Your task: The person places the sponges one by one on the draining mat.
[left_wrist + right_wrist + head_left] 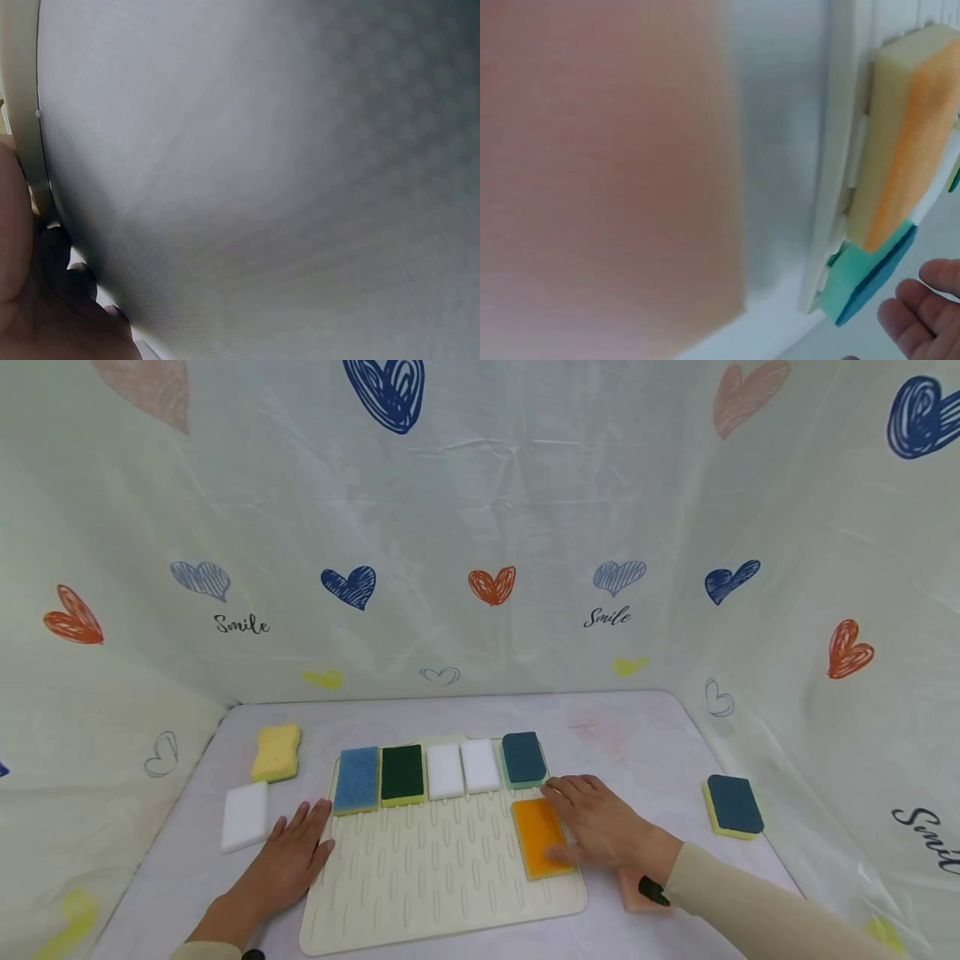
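Observation:
A cream ridged mat (pixel 420 893) carries a back row of sponges: a blue one (pixel 356 779), a dark green one (pixel 402 772), two white ones, and a teal one (pixel 523 758). Below the teal one, at the mat's right side, lies an orange-topped sponge (pixel 540 839). My right hand (pixel 600 818) is over its right edge, thumb blurred; in the right wrist view the fingers (pixel 911 315) show apart from the orange sponge (pixel 911 142). With fingers extended, my left hand (pixel 288 856) rests at the mat's left edge.
Left of the mat lie a yellow sponge (pixel 276 752) and a white sponge (pixel 245 817). On the right are a dark-topped yellow sponge (pixel 735 806) and, partly under my right wrist, a pink sponge (pixel 636 893). A heart-printed curtain (pixel 450 510) surrounds the table.

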Demonstrator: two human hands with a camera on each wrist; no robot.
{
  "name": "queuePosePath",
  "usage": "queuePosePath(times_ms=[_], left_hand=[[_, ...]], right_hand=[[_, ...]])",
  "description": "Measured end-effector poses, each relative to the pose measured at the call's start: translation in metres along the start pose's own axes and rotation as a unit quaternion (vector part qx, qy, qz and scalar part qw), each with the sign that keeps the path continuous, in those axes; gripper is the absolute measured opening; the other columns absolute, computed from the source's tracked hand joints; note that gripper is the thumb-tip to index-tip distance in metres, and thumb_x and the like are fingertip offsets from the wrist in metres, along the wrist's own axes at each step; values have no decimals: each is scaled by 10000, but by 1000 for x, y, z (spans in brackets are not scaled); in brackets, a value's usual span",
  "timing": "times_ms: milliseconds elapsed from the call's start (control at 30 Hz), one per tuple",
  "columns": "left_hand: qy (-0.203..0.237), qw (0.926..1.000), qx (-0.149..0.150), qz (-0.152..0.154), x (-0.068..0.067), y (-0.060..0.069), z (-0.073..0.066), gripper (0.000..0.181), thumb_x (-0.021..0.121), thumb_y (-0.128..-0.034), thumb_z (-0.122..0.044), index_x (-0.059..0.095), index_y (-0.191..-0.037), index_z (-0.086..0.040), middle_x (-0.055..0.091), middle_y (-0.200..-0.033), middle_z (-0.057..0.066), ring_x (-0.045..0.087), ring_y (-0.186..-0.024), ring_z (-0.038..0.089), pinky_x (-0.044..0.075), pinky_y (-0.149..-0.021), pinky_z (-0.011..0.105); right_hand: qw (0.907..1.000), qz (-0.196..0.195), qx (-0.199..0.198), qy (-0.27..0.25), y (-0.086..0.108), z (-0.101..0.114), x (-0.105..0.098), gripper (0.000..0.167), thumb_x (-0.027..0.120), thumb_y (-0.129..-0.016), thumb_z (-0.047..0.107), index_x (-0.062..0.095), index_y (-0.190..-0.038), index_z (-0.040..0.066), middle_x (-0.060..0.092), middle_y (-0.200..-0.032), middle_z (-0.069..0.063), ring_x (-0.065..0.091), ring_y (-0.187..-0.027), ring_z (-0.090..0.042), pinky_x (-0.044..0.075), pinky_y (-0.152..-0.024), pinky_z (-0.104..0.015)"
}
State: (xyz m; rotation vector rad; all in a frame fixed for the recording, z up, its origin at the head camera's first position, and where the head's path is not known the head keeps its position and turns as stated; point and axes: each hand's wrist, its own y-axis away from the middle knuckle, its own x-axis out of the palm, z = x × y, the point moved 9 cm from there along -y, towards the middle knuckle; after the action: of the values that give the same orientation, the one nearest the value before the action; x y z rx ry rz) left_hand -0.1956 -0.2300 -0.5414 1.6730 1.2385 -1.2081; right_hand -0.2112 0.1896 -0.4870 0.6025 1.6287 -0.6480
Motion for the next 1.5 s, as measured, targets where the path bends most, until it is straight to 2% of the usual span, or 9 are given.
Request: queuePosePath(times_ms=[167, 367, 533, 733, 867, 967, 1100, 1267, 1500], left_hand=[[94, 9999, -47, 67, 2, -1, 1, 658, 543, -1108, -326, 357, -1604, 63, 378, -1647, 292, 303, -1521, 557, 236, -1170, 753], [69, 9999, -41, 81, 0, -1, -1, 659, 546, -1108, -328, 357, -1606, 60, 383, -1644, 291, 304, -1525, 552, 243, -1170, 756], [53, 9999, -41, 109, -1, -1, -2, 651, 543, -1111, -325, 361, -1605, 57, 385, -1645, 286, 305, -1528, 545, 253, -1166, 751], [55, 9999, -31, 117, 1, 0, -1, 659, 551, -1106, -327, 361, -1604, 60, 382, -1646, 289, 308, -1522, 553, 252, -1167, 751], [84, 9999, -30, 138, 3, -1, 1, 666, 550, -1105, -337, 357, -1607, 57, 374, -1649, 291, 302, -1520, 559, 241, -1171, 753], [18, 9999, -3, 106, 3, -2, 2, 670, 556, -1101, -344, 367, -1601, 60, 385, -1643, 292, 316, -1514, 558, 253, -1165, 753], [44, 9999, -15, 129, 5, -2, 4, 674, 550, -1104, -353, 360, -1607, 53, 375, -1650, 288, 302, -1522, 555, 240, -1171, 750], [29, 9998, -76, 182, 9, -3, 6, 682, 533, -1110, -370, 342, -1619, 40, 359, -1663, 277, 283, -1536, 545, 228, -1178, 747], [35, 9998, -88, 172, 9, -2, 7, 677, 537, -1109, -360, 344, -1617, 44, 361, -1662, 278, 283, -1537, 545, 224, -1179, 746]], right_hand=[[9986, -412, 322, 86, 12, -18, -9, 786, 673, -971, 621, 563, -1479, 32, 612, -1454, -122, 578, -1321, -315, 461, -1132, -525], [9951, -338, 772, 518, 34, -56, -18, 794, 753, -932, 568, 576, -1452, -5, 625, -1434, -166, 588, -1313, -358, 459, -1137, -574], [9899, -257, 994, 975, 64, -95, -31, 879, 850, -839, 553, 580, -1426, -43, 630, -1405, -206, 595, -1292, -391, 456, -1120, -613], [9867, 145, 955, 1305, 109, -137, -42, 925, 897, -775, 525, 579, -1417, -60, 617, -1421, -226, 566, -1320, -418, 400, -1137, -674], [9812, 668, 1077, 1457, 142, -165, -37, 959, 946, -712, 497, 585, -1405, -58, 616, -1414, -243, 560, -1317, -437, 381, -1140, -701], [9765, 808, 1227, 1579, 163, -181, -31, 979, 983, -647, 477, 603, -1364, -71, 629, -1380, -260, 568, -1284, -455, 403, -1106, -721], [9719, 763, 1322, 1791, 180, -193, -22, 1015, 986, -602, 508, 617, -1329, -98, 638, -1351, -286, 567, -1264, -478, 424, -1071, -738], [9679, 687, 1320, 2024, 188, -200, -15, 1050, 964, -599, 555, 609, -1335, -106, 629, -1365, -294, 543, -1298, -486, 412, -1100, -722], [9716, 752, 1407, 1745, 190, -204, -8, 1070, 966, -591, 556, 600, -1339, -115, 627, -1360, -298, 542, -1294, -490, 406, -1115, -710]])
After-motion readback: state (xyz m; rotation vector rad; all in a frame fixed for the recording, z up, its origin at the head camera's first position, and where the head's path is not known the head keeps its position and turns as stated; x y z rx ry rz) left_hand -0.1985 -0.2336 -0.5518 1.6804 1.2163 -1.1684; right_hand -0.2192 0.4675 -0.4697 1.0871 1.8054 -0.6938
